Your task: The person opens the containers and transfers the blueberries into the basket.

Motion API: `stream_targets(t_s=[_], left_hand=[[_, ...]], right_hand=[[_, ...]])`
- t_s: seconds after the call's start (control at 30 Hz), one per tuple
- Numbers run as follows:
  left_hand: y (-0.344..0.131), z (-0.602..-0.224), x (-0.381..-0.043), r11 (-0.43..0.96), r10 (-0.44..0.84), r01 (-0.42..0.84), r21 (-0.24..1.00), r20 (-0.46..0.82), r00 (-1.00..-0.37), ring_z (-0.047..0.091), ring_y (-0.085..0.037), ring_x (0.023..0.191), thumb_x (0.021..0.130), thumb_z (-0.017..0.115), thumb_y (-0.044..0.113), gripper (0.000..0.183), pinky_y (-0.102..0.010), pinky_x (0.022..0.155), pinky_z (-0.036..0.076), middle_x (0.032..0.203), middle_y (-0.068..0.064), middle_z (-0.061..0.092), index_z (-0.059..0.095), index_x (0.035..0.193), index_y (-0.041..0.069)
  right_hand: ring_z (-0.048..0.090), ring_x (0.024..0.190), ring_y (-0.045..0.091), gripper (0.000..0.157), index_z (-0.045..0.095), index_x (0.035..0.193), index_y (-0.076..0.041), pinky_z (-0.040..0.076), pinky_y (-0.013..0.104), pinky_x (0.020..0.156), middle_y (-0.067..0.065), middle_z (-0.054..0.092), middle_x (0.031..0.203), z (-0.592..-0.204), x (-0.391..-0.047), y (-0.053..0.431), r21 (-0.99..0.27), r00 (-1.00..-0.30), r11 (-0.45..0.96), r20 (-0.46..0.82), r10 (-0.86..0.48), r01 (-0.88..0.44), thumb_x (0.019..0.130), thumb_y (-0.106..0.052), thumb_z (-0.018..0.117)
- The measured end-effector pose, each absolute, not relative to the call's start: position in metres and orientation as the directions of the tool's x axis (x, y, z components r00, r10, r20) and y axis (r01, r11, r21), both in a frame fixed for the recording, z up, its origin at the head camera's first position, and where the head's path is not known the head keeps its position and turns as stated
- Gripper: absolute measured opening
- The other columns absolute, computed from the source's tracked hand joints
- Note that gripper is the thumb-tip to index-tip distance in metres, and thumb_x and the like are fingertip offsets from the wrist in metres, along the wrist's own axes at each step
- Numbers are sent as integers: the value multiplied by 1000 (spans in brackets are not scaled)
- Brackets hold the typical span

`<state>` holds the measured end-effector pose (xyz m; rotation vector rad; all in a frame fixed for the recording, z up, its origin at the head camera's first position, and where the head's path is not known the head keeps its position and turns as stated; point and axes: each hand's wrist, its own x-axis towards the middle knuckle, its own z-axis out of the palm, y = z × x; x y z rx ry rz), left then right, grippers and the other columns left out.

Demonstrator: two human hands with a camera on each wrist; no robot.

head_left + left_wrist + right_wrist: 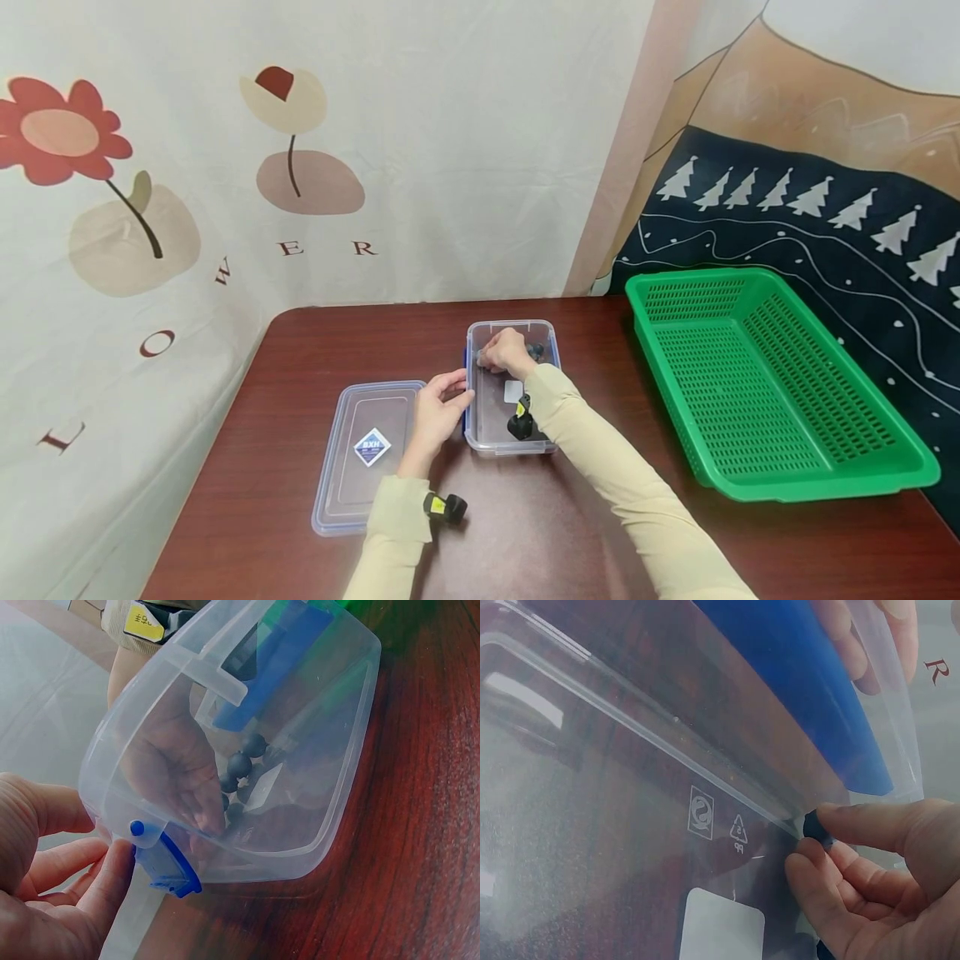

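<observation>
— While her right hand is down inside the clear box, do you see what it has hold of?

— Some dark beads, I think. From the wrist view the thumb and fingers are pinching one small dark bead against the bottom of the box, at its far end. A few more lie just beside the fingertips.

— And the left hand?

— It rests against the near-left wall of the box, by the blue clip. The fingers look fairly straight, steadying the box and not wrapped round anything. The lid lies flat on the table just under and to the left of that hand.

— How would those beads handle?

— Light, hard and smooth, I'd guess, so they would roll and slip away easily. A fingertip pinch on each one, as she has it, seems the sensible hold. Whether they are strung together I can't tell.

— The box itself?

— Thin plastic, light and a bit springy. It would slide on the polished table if nobody braced it, which is why a hand on the side wall makes sense. The rim or a clip gives the firmest purchase.

— That green basket?

— Off to the right of her right arm, well apart from both hands.
</observation>
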<state>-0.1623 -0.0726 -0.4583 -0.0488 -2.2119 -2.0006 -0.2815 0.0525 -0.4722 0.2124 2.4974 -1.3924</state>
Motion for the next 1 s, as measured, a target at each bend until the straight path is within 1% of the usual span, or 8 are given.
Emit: stream_targets(t_s=[0.13,0.27,0.37,0.57,0.67,0.8,0.9,1.0], left_hand=[[-74,-478,-171,107,-91,151,983,160,-983,61,-39,95,77,64,-12,32,-20,78,54,102,-28,60,60,108,-17],[-74,-484,-174,115,-98,152,982,164,-982,62,-39,94,77,65,-12,32,-24,79,55,102,-27,61,61,108,-16],[-75,-484,-174,112,-98,150,982,162,-982,61,-39,95,77,65,-12,32,-27,81,55,102,-27,60,61,108,-16],[-75,-477,-172,111,-90,132,985,142,-986,60,-42,97,78,63,-13,32,-33,84,55,103,-30,59,58,109,-19],[-73,-464,-166,124,-88,119,985,131,-987,59,-43,97,78,62,-15,32,-30,82,55,102,-32,58,57,109,-20],[-70,-450,-159,130,-88,103,986,115,-989,58,-43,99,79,60,-15,31,-26,82,55,104,-33,57,56,109,-21],[-70,-447,-158,125,-86,95,988,106,-991,58,-43,100,80,60,-15,31,-25,83,54,105,-33,57,56,110,-20],[-70,-447,-158,116,-85,98,988,108,-991,58,-43,100,79,60,-14,31,-24,82,54,105,-33,57,57,110,-20]], right_hand=[[63,53,17,8,71,79,6,56,23,51,11,67,68,-472,-280,54,-818,-952,518,-306,-22,251,73,3,73],[67,62,22,7,70,80,6,58,26,56,11,66,71,-465,-279,59,-837,-949,482,-313,-33,259,75,3,71],[67,66,23,8,69,82,7,59,27,60,10,65,72,-457,-280,65,-857,-952,450,-302,-43,252,76,3,69],[68,78,29,14,67,91,8,57,40,77,11,65,76,-433,-281,84,-892,-961,396,-266,-71,218,79,0,69],[68,81,32,18,67,94,9,55,44,81,12,66,75,-421,-280,94,-904,-965,373,-250,-72,207,79,-1,69],[67,85,34,19,67,95,9,56,42,80,11,65,74,-409,-280,107,-912,-967,356,-245,-73,205,79,-1,70],[65,91,36,21,66,98,9,55,40,82,12,66,80,-400,-278,117,-912,-965,355,-248,-79,206,81,-3,70],[63,96,39,23,65,102,9,54,41,85,18,66,91,-391,-275,129,-911,-965,360,-246,-86,200,83,-5,68]])
